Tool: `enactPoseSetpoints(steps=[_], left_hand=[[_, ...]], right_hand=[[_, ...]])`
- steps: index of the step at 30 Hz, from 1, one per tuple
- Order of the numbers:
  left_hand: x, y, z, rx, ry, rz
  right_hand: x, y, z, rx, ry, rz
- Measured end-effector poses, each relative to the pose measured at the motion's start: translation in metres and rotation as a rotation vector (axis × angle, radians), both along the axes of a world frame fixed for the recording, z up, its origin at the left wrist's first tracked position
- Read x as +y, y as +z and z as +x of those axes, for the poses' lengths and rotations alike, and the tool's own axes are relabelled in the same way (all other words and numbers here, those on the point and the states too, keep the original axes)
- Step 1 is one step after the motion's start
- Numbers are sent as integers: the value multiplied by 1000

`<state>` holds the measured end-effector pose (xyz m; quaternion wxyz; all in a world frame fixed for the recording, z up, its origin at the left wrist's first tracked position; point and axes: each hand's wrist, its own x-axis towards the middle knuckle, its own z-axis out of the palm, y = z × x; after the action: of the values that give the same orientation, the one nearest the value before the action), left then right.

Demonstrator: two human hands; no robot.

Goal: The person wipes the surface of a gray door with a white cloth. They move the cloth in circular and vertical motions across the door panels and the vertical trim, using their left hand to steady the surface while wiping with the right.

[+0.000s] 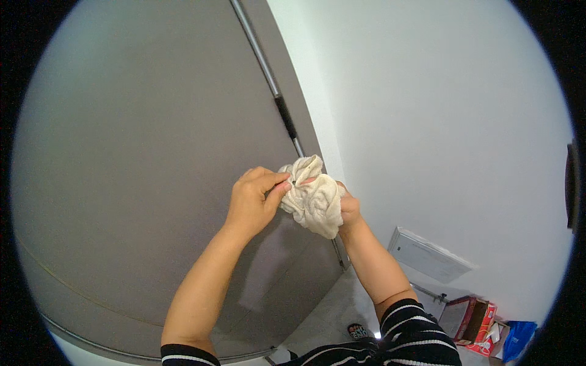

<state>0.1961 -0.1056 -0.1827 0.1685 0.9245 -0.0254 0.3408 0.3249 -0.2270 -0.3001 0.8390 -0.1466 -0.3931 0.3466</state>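
Pale wall (pixel 439 110), grey panel (pixel 146 158), metal rod (pixel 259 55): head view. Cream cloth (pixel 320 204): one, bunched between your hands, in front of the rod. Your left hand (pixel 253 198): nearly closed, pinching its left edge. Your right hand (pixel 350 207): partly hidden by cloth; closure cannot be told. Advised: pinch firmly, ease folds apart evenly.

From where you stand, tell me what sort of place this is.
Likely indoors, perhaps a home hallway: a large grey door-like panel, a white wall, and boxes at its foot.
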Motion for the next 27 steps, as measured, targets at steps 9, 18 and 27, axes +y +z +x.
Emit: enactPoseSetpoints(steps=[9,18,27], left_hand=[[-16,19,37,259,-84,-124],[-2,18,66,69,87,104],[20,72,134,-470,512,758]], right_hand=[[-24,7,33,-120,-99,-59],[2,21,51,340,-63,123],[35,33,46,346,-352,70]])
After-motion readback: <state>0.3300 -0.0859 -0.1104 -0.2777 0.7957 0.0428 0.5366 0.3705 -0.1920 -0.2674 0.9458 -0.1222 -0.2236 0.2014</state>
